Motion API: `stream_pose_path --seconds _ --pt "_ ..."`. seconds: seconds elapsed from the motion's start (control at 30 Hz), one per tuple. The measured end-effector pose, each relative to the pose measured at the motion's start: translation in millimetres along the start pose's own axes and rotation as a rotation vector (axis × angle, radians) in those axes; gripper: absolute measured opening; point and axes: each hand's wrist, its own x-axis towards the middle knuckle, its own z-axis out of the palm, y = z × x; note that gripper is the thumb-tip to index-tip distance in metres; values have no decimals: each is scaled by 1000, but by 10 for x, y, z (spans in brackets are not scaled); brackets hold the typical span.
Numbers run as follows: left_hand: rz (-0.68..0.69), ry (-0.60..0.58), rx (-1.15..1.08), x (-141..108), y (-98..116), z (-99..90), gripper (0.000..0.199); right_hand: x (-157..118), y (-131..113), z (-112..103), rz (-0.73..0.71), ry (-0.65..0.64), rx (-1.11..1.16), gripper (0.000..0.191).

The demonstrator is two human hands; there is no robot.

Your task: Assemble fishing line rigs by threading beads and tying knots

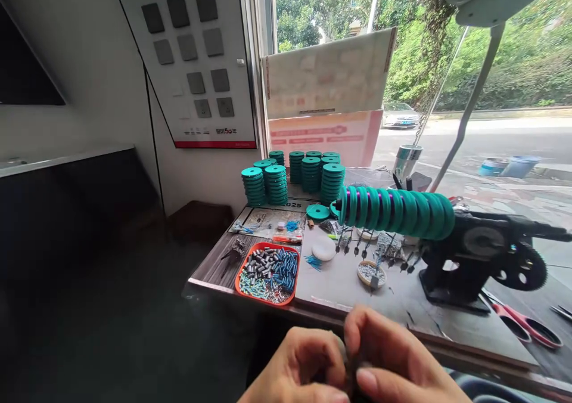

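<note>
At the bottom of the head view, my left hand and my right hand meet in front of the table edge, fingers curled and fingertips pinched together. Something small and dark seems to sit between them, too hidden to name. Beyond them stands a black winding machine, its shaft loaded with a row of teal spools. Short dark lines with small ends hang under the spools. A small round dish of grey beads lies nearer my hands. To the left, an orange tray holds grey cylinders and blue and green pieces.
Stacks of teal discs stand at the table's back. A white round lid lies mid-table. Red-handled scissors rest at the right. A metal can and a lamp arm stand by the window.
</note>
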Motion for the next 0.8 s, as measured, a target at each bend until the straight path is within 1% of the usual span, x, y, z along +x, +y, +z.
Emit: stream_pose_path --seconds 0.07,0.13,0.2,0.27,0.37,0.47,0.53,0.57,0.63,0.67,0.73,0.8 --pt "26 -38 -179 102 -3 48 38 57 -37 12 47 24 207 42" --pt "56 -30 -319 196 -10 96 37 105 -60 10 75 115 322 48" --pt "74 -8 -399 258 -25 129 36 125 -78 2 100 234 397 47" --pt "70 -12 -465 288 -50 144 33 122 -85 -11 122 303 476 44" --pt "55 -4 -607 307 -95 164 32 97 -53 -50 157 306 596 41" --pt "60 -9 -708 323 -135 195 40 62 -5 -102 179 352 636 38" --pt "81 -17 -705 324 -145 204 43 45 7 -126 174 377 604 37" --pt "94 -18 -667 318 -144 200 42 42 5 -131 162 372 576 35" --pt "105 -11 -519 297 -135 171 38 51 -11 -128 127 346 505 31" --pt "102 -6 -436 284 -132 152 36 62 -23 -119 108 330 471 33" --pt "101 -1 -339 263 -134 117 36 89 -48 -97 82 299 436 46" --pt "124 -14 -364 252 -152 101 38 114 -71 -73 82 277 439 55"
